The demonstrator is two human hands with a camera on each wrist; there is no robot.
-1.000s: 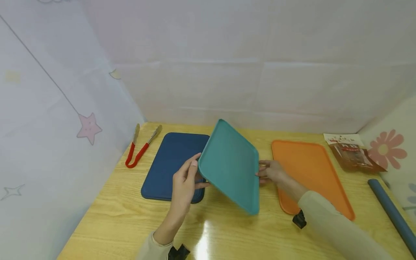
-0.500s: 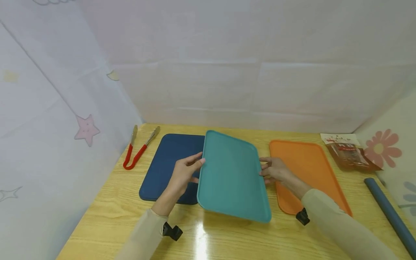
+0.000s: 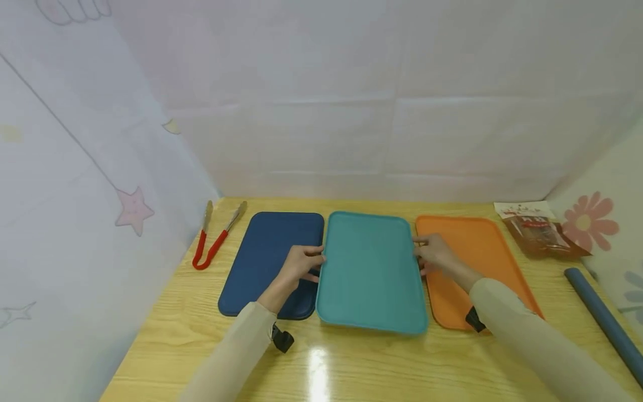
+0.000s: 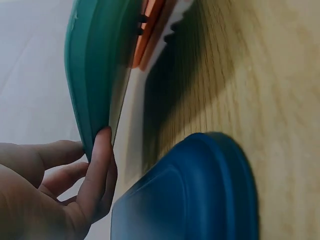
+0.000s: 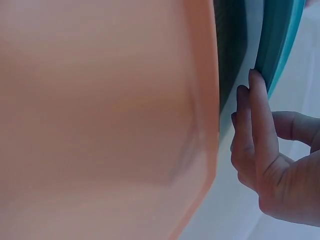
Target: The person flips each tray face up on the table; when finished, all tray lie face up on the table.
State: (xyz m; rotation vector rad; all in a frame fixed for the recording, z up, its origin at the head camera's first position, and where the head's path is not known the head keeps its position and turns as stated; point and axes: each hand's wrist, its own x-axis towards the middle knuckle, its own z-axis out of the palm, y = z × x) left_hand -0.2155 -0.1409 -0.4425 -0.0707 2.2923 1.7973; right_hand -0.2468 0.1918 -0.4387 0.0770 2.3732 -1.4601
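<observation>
A teal tray (image 3: pixel 370 273) hangs a little above the table between two other trays, nearly level, as the gap under it in the left wrist view shows. My left hand (image 3: pixel 300 264) pinches its left rim, thumb on the upper side and fingers beneath. On the opposite rim, my right hand (image 3: pixel 434 254) holds the tray with its fingertips. Below the left hand lies a dark blue tray (image 3: pixel 266 262). An orange tray (image 3: pixel 477 268) lies flat under the right hand and fills much of the right wrist view.
Red-handled tongs (image 3: pixel 213 245) lie spread at the table's left edge. At the back right is a brown food packet (image 3: pixel 542 234). A dark grey-blue roll (image 3: pixel 603 318) lies along the right edge. Pale printed cloth (image 3: pixel 321 111) hangs behind the wooden table (image 3: pixel 372 368).
The teal tray has turned from steeply tilted to nearly level and come down between the blue and orange trays. Both hands have kept hold of its sides.
</observation>
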